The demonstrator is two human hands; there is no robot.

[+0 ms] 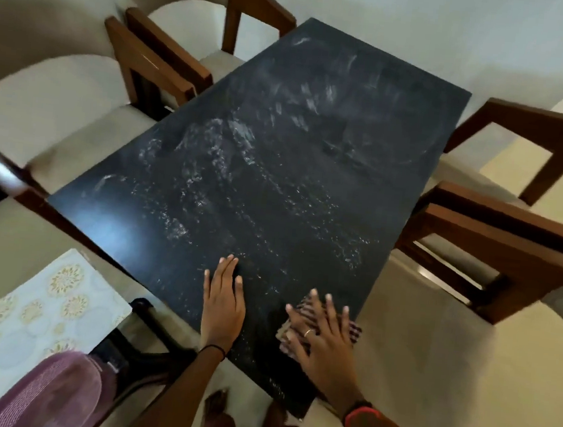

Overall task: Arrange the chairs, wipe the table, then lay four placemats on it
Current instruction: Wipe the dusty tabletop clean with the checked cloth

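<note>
A long black table [278,164] runs away from me, its top streaked with pale wet smears. My left hand [222,302] lies flat on the near end, fingers together, holding nothing. My right hand [321,341] presses flat on a striped brown-and-white cloth [354,332] at the table's near right edge, fingers spread. Wooden chairs with cream seats stand along both sides: two on the left [62,123] [201,26] and two on the right [496,254] [535,134]. A round purple placemat [49,394] lies at the lower left.
A side surface with a pale floral cover [23,312] stands at the lower left, under the purple placemat. A black stand [143,348] sits between it and the table. My feet [220,410] show below the table's near corner on the light floor.
</note>
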